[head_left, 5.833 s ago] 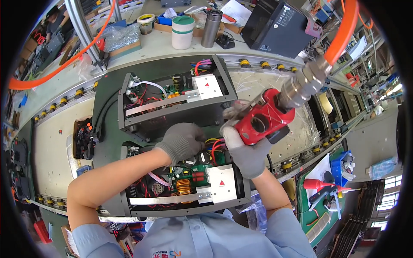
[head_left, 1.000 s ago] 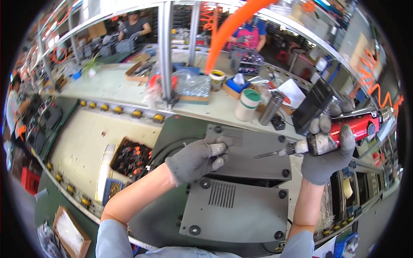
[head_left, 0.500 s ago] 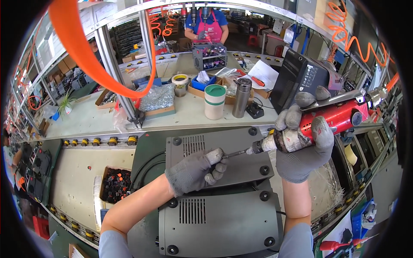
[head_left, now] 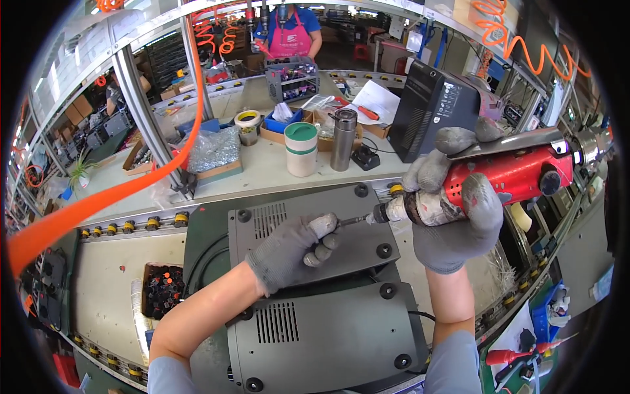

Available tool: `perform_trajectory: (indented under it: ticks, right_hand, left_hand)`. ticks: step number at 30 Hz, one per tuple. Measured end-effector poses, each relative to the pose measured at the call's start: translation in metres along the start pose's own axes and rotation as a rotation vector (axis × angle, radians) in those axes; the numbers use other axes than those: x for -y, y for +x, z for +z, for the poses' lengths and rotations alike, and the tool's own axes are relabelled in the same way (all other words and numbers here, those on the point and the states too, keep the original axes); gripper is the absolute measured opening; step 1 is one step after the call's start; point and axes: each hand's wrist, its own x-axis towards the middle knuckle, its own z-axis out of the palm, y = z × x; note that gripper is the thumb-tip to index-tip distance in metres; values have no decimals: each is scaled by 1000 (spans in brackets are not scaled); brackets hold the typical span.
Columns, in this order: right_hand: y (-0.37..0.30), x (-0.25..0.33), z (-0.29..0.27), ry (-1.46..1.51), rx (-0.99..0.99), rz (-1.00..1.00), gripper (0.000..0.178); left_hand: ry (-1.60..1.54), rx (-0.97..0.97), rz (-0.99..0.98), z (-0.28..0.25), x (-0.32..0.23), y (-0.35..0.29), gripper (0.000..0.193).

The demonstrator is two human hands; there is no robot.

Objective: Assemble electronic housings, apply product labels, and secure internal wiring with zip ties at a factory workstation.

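Note:
My right hand [head_left: 449, 240], in a grey glove, wraps round a red air screwdriver [head_left: 515, 178], held sideways with its metal lever on top. The thin driver bit [head_left: 354, 220] points left. At the bit's end, the gloved fingers of my left hand [head_left: 289, 248] are pinched together. Whether a screw sits between them is hidden. Both hands are above a dark grey slotted casing [head_left: 357, 246] with round black feet. Nearer to me lies a second similar casing [head_left: 335, 331], with feet at its corners and small holes.
Left of the casings stands a box of small black and orange parts [head_left: 164, 289]. An orange hose [head_left: 111, 201] crosses the left side. A white cup [head_left: 301, 154], a steel flask [head_left: 343, 141] and a black computer-like case [head_left: 433, 111] line the far bench. Beyond, a person [head_left: 292, 36] works.
The scene has shifted left and slightly up in the picture. The orange hose has swung down to the left. Both hands keep their grip, with the bit still at my left fingertips.

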Motion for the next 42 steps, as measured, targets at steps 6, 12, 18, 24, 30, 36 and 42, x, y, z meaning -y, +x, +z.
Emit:
perform_trajectory:
  ticks: [6,12,18,24,30,36,42]
  right_hand:
    - [4,3,-15,-455,-120,157,54]
    - [11,-20,-30,-386,-119,206,41]
    - [19,-27,-27,-446,-81,285,36]
    - [28,-38,-18,-625,-10,374,35]
    - [23,-47,-19,-699,48,323,31]
    - [23,-42,-19,-670,-6,382,30]
    - [20,-49,-18,-620,34,323,29]
  left_hand:
    - [1191,-567,522,-40,-2,35,41]
    - [1204,-515,504,-41,4,33,33]
    - [1221,-521,536,-43,6,34,32]
    - [1283,-569,516,-39,4,34,32]
    - [1260,-556,549,-45,8,35,31]
    - [1285,-562,559,-40,7,32,30]
    - [1257,-579,456,-37,5,33,31]
